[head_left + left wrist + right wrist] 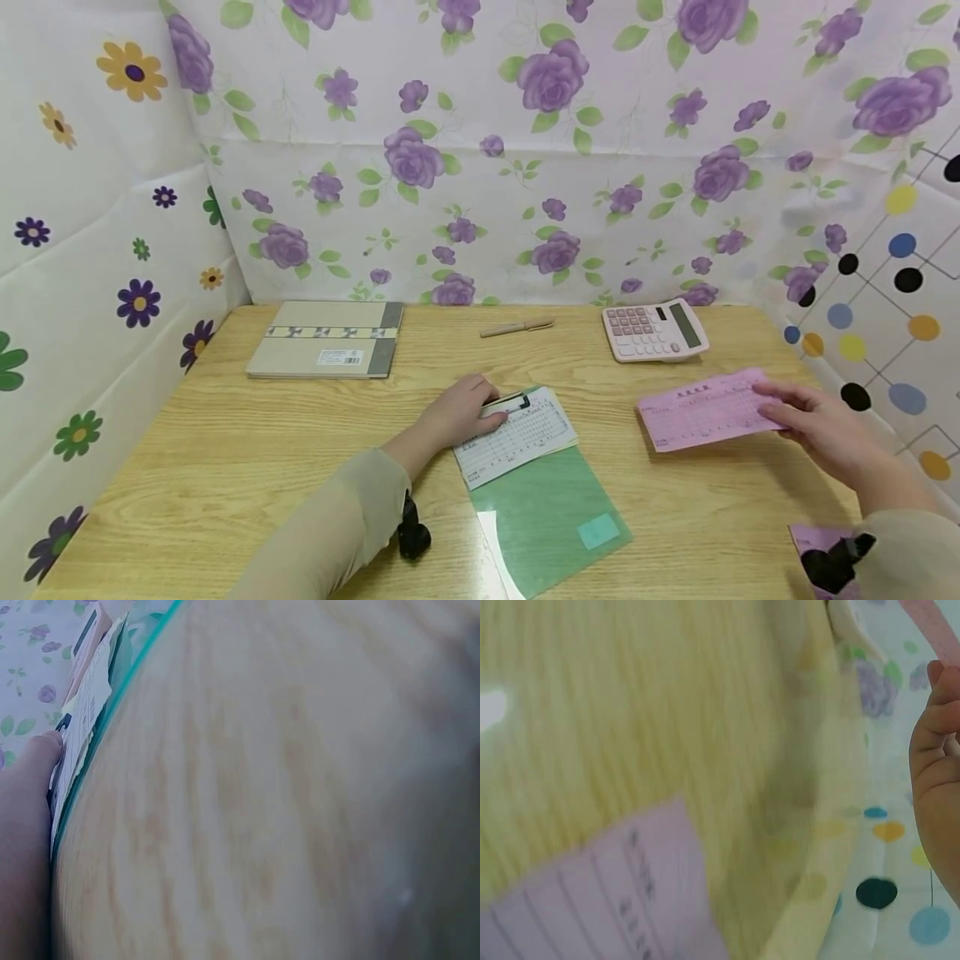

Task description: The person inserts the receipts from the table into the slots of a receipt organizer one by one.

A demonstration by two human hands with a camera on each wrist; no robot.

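Observation:
In the head view a green clip folder (551, 517) lies at an angle on the table, a white printed form (517, 437) at its top. Yellowish paper peeks out beneath that form. My left hand (465, 412) grips the folder's metal clip (510, 403) at the top edge, thumb over it; the other fingers are partly hidden. In the left wrist view the thumb (37, 761) presses by the clip. On the right, my right hand (821, 429) pinches a pink printed form (705, 408) by its right end, above the table.
Another pink form (817, 542) lies at the lower right, partly behind the right wrist's camera. Along the back are a beige notebook (322, 342), a pen (516, 327) and a pink calculator (652, 332). Patterned cloth walls (480, 200) enclose the table (300, 442).

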